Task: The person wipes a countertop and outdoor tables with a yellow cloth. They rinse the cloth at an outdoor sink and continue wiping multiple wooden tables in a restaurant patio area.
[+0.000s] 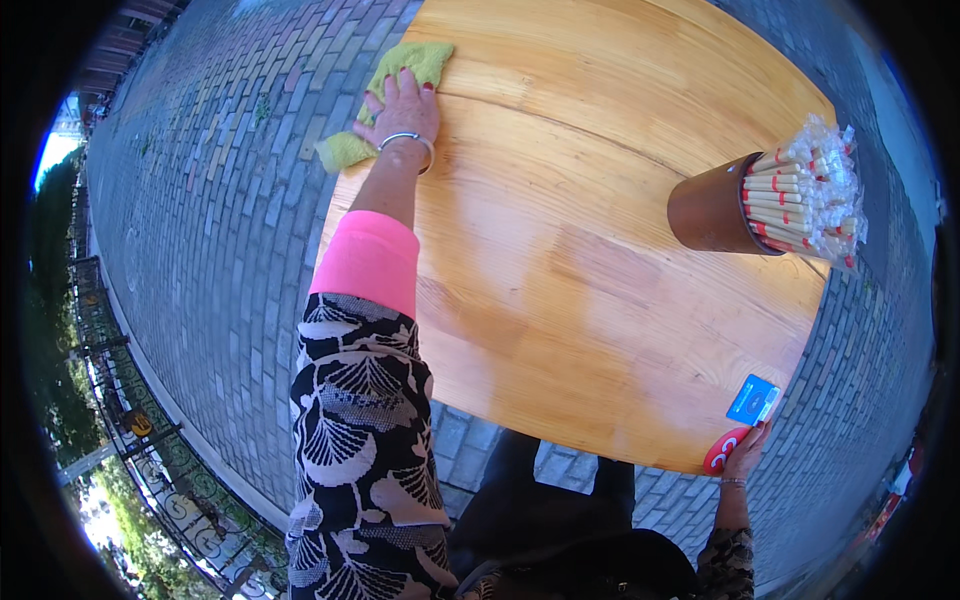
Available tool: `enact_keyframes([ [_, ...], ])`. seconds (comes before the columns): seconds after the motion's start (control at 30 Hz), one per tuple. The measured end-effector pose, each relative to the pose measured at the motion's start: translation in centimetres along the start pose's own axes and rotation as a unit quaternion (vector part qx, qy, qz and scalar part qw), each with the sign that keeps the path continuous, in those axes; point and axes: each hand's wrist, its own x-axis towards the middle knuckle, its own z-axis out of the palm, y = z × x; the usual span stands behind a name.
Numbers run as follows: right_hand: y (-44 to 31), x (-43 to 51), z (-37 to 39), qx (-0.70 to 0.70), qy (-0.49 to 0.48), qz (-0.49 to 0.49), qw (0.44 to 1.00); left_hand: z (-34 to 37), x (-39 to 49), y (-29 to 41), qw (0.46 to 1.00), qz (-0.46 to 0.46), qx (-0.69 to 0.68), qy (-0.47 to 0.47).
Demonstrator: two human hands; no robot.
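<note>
My left hand (pixel 401 112), with a bracelet at the wrist, is pressed with spread fingers onto a yellow-green cloth (pixel 416 60). Under the palm, the cloth lies over the far left edge of a wooden table (pixel 525 337), and part of it hangs past the side. Down at the near right corner, my right hand (pixel 742 452) grips the table's edge, some of its fingers hidden. Beside it are a round red sticker (pixel 724 448) and a blue card-like sticker (pixel 752 400), both bearing writing.
A brown cup (pixel 712 206) holds many chopsticks (pixel 784 195) in clear plastic wrappers, near the table's right edge. Grey paving bricks (pixel 217 247) surround the table. An ornate metal fence (pixel 161 480) runs along the left, with greenery behind it.
</note>
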Motion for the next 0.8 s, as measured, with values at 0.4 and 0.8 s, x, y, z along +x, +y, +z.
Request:
enact_keyframes([
  [0.4, 1.4, -0.6, -1.7, 0.004, 0.019, 0.035, 0.999, -2.3, -14.8, 0.9, 0.952, 0.3, 0.047, -0.051],
  [0.8, -1.6, -0.1, -1.0, -0.019, -0.024, 0.004, 1.0, 1.6, -20.4, 13.0, 0.949, 0.304, -0.043, 0.075],
])
